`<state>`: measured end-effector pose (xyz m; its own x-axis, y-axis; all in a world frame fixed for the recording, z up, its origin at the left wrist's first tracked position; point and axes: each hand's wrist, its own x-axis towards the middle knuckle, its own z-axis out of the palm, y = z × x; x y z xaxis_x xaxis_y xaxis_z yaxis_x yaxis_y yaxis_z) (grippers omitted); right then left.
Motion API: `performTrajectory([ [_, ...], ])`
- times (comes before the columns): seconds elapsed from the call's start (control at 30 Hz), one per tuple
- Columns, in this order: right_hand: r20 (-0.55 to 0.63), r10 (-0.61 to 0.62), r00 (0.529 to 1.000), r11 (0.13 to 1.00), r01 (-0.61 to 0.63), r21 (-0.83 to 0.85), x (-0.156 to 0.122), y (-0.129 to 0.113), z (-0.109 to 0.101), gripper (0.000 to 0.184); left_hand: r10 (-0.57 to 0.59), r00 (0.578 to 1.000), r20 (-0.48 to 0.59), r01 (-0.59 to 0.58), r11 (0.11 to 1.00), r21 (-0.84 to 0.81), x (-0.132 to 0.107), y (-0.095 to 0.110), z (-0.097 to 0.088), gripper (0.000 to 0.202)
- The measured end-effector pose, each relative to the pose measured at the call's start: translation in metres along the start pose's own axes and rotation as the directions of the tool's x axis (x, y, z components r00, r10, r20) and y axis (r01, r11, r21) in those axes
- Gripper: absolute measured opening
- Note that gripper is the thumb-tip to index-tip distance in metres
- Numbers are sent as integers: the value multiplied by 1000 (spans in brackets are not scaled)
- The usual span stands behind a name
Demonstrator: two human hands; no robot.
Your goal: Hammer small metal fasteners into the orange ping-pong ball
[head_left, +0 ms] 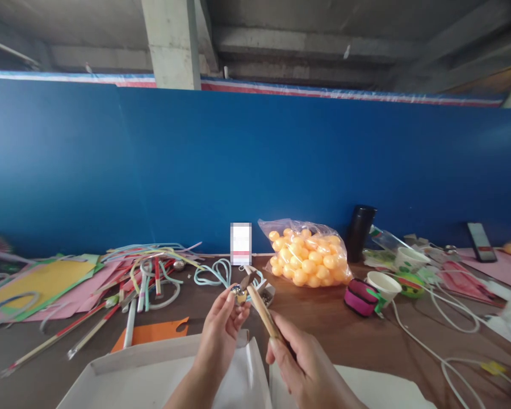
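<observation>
My left hand (222, 324) pinches a small round, shiny silver-and-gold thing (239, 295) in its fingertips, above the white cardboard box. Gripped in my right hand (296, 355) is a wooden-handled tool (264, 311). The handle slants up to the left, and a dark pointed piece at its far end reaches the round thing; whether they touch I cannot tell. Just behind the hands sits a small container (267, 294) with dark bits in it, partly hidden by the handle. The open white box (153, 372) lies under my left forearm.
A clear bag of orange balls (309, 258) stands behind my hands. Coloured tubes and sticks (153, 272) are heaped at left beside coloured paper sheets (55, 281). At right are a black bottle (361, 233), paper cups (384, 287), a purple pouch (360, 296) and white cables (426, 346).
</observation>
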<state>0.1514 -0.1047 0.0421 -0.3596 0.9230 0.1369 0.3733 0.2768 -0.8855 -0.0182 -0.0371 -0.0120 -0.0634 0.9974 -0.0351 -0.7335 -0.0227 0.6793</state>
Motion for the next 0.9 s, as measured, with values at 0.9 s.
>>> performTrajectory([
  [0.9,-84,9,996,994,0,107,-2,-7,8,42,47,998,-35,-47,999,6,2,3,-1,32],
])
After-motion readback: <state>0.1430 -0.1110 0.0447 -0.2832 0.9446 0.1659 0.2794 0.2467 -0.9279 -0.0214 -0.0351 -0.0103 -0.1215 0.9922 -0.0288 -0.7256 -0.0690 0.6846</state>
